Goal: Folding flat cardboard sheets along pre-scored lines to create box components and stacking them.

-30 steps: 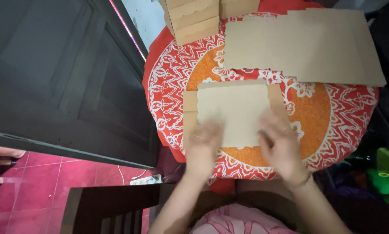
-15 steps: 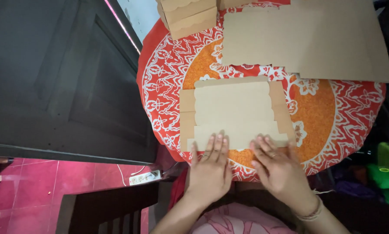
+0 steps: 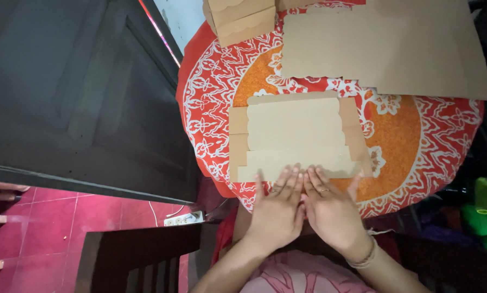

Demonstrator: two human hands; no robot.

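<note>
Both flat, unclenched hands, left hand (image 3: 278, 209) and right hand (image 3: 333, 211), pressed the cardboard box blank's (image 3: 295, 135) six-o'clock flap at the round table's (image 3: 449, 146) centre, likely creasing a fold; next, lifting that flap.

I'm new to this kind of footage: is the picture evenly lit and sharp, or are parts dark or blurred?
Head view: the red patterned tablecloth and the flat cardboard piece are brightly lit and sharp; both hands, left and right, look crisp; the dark door at the side and the right edge fall into deep shadow; no obvious glare.
</note>
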